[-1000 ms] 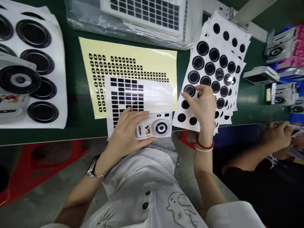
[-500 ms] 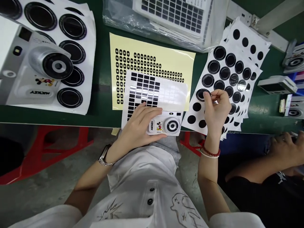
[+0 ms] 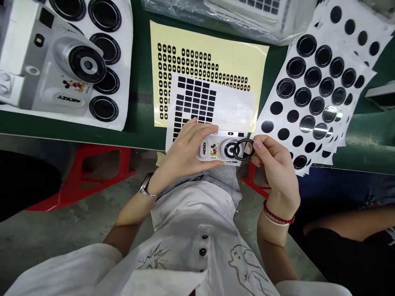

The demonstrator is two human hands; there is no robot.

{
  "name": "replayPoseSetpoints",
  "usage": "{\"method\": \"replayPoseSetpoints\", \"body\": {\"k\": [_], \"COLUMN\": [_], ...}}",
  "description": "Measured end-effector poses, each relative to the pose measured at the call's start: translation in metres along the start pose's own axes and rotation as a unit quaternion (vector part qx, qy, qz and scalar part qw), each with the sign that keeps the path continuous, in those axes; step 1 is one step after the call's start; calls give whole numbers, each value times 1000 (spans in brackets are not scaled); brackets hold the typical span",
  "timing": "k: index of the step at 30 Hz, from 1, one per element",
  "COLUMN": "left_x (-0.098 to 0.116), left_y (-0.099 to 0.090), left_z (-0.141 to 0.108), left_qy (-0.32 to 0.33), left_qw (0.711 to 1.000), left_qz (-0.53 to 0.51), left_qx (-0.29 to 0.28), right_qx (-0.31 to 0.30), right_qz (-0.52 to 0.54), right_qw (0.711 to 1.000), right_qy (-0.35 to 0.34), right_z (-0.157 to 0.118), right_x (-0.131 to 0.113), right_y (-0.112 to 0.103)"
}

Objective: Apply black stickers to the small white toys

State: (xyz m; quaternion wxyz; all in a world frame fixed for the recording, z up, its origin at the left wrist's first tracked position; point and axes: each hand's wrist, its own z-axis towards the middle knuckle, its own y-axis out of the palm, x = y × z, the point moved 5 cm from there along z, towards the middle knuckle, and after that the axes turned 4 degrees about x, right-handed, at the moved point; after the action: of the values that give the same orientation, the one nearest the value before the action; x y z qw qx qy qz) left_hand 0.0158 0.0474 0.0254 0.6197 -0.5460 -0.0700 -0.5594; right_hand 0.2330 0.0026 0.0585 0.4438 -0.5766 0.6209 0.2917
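My left hand is wrapped round the left end of a small white camera with a cartoon mouse and MICKEY lettering on its front. Its lens faces up. Between thumb and fingertips, my right hand pinches a black ring sticker by its right edge. The ring hangs over the right part of the lens; whether it touches cannot be made out. Under the camera and my left hand lies a white sheet of black rectangle stickers, on top of a yellow sheet of small black stickers.
Overlapping white sheets of round black stickers lie to the right. At left a second, silver-and-white camera rests over a sheet of larger round stickers. A clear plastic bag lies behind. Another person's arm is at lower right.
My right hand has taken a black ring sticker off the round-sticker sheet and moved it left to the camera's lens. My left hand still holds the camera. The whole view has shifted a little.
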Motion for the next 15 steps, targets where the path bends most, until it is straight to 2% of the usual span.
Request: {"method": "replayPoseSetpoints", "body": {"k": [8, 15], "left_x": [-3, -1], "left_y": [3, 1], "left_z": [-2, -2], "left_qy": [-23, -7], "left_qw": [999, 1000], "left_qz": [11, -5], "left_qx": [-20, 3], "right_qx": [30, 104], "right_qz": [-37, -82], "right_qw": [998, 989], "right_qy": [-36, -59], "right_z": [-7, -12], "right_x": [7, 6], "right_y": [14, 21]}}
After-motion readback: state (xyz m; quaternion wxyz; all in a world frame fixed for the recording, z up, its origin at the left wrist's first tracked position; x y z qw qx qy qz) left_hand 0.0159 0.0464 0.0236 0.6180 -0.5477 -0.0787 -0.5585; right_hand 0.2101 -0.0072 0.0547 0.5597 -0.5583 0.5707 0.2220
